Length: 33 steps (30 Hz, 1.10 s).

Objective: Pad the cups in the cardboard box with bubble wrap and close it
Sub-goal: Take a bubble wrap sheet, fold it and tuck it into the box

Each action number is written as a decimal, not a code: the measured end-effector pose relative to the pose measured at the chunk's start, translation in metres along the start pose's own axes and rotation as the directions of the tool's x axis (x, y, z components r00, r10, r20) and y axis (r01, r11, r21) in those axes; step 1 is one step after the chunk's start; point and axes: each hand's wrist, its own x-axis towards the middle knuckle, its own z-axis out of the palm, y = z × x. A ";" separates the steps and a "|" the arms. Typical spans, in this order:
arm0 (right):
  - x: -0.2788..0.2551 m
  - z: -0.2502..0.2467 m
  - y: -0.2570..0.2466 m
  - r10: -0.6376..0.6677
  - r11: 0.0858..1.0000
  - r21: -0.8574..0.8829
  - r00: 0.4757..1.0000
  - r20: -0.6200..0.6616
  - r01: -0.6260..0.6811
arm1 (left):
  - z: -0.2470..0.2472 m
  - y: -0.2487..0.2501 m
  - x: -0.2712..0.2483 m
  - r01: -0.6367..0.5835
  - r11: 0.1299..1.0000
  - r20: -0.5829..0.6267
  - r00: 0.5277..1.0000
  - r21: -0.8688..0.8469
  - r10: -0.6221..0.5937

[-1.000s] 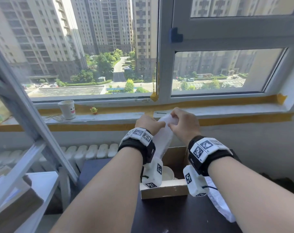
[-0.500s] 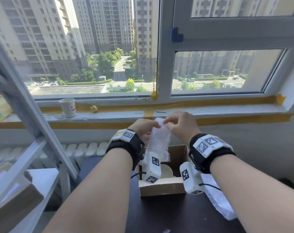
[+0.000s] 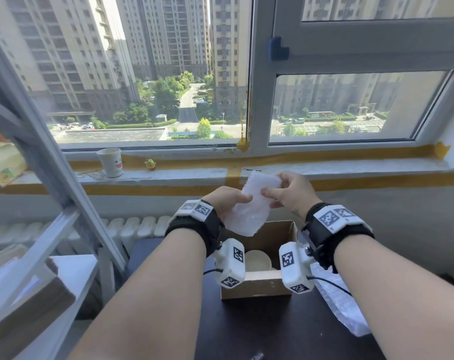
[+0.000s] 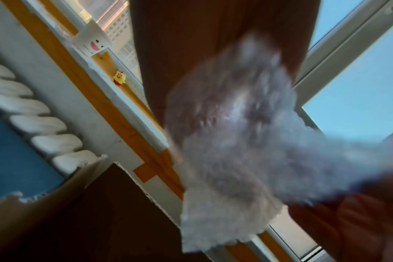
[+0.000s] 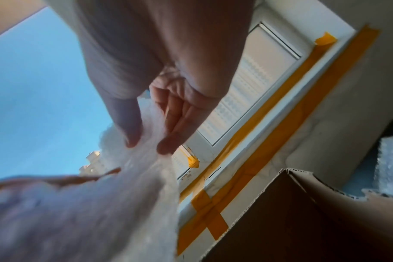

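While up above the box (image 3: pixel 257 284), both hands on one bubble wrap (image 3: pixel 251 206) piece. Far left on the sill (image 3: pixel 168 175): paper cup (image 3: pixel 110 162) with a smiley face, then a tiny yellow toy (image 3: pixel 150 164) beside it. Next, left hand (image 3: pixel 225 201), fingers curled and pinching the wrap's left side. Then right hand (image 3: pixel 290 193), thumb and fingers (image 5: pixel 175 140) pinching the wrap's top right edge. Below, open box on the dark table (image 3: pixel 246 328), white cup (image 3: pixel 257 260) inside. Far right, more wrap (image 3: pixel 342 307) lying flat on the table, just beside the box.
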 end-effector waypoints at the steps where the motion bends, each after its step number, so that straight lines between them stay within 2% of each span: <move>1: 0.000 0.002 0.002 -0.030 0.997 -0.077 0.999 -0.041 0.027 | 0.000 0.000 0.002 0.005 1.000 -0.039 0.999 0.012 -0.004; 3: 0.000 0.007 0.003 -0.126 0.957 -0.275 0.988 -0.089 0.098 | 0.000 -0.001 0.008 0.032 0.999 -0.087 0.996 0.005 -0.031; 5: -0.001 0.012 0.002 -0.223 0.873 -0.461 0.970 -0.091 0.158 | -0.002 0.002 0.010 0.048 0.997 -0.111 0.992 -0.058 -0.054; 7: -0.001 0.015 0.002 -0.316 0.795 -0.565 0.946 -0.076 0.220 | -0.003 0.006 0.007 0.086 0.982 -0.077 0.992 -0.166 -0.100; 12: -0.002 0.015 0.007 -0.488 0.608 -0.707 0.873 0.025 0.360 | 0.002 0.007 0.007 0.082 0.935 -0.005 0.996 -0.344 -0.090; 17: -0.001 0.012 0.000 -0.521 0.529 -0.710 0.838 0.161 0.465 | 0.005 0.015 0.010 0.082 0.905 0.050 0.996 -0.418 -0.067; 19: -0.002 0.014 -0.002 -0.480 0.560 -0.680 0.854 0.199 0.473 | 0.004 0.013 0.009 0.108 0.904 0.078 0.994 -0.414 -0.082; 20: -0.002 0.016 -0.002 -0.448 0.608 -0.652 0.874 0.189 0.453 | 0.001 0.010 0.011 0.113 0.897 0.061 0.994 -0.428 -0.096; 23: 0.001 0.017 0.000 -0.344 0.814 -0.495 0.939 0.014 0.305 | -0.008 0.000 0.017 0.093 0.919 0.018 0.995 -0.382 -0.093; 25: 0.005 0.015 0.004 -0.264 0.893 -0.394 0.962 -0.070 0.217 | -0.010 0.000 0.016 0.067 0.955 0.029 0.998 -0.289 -0.061; 27: 0.007 0.014 0.009 -0.138 0.925 -0.353 0.990 0.028 0.139 | -0.009 0.000 0.015 0.007 0.988 0.044 0.999 -0.155 0.000; 29: 0.008 0.015 0.014 -0.028 0.933 -0.351 0.989 0.146 0.078 | -0.009 -0.005 0.019 -0.022 0.999 0.071 0.997 -0.046 0.025; 33: 0.012 0.016 0.024 0.074 0.924 -0.381 0.975 0.209 0.012 | -0.004 -0.021 0.034 -0.015 1.000 0.061 0.998 -0.005 0.016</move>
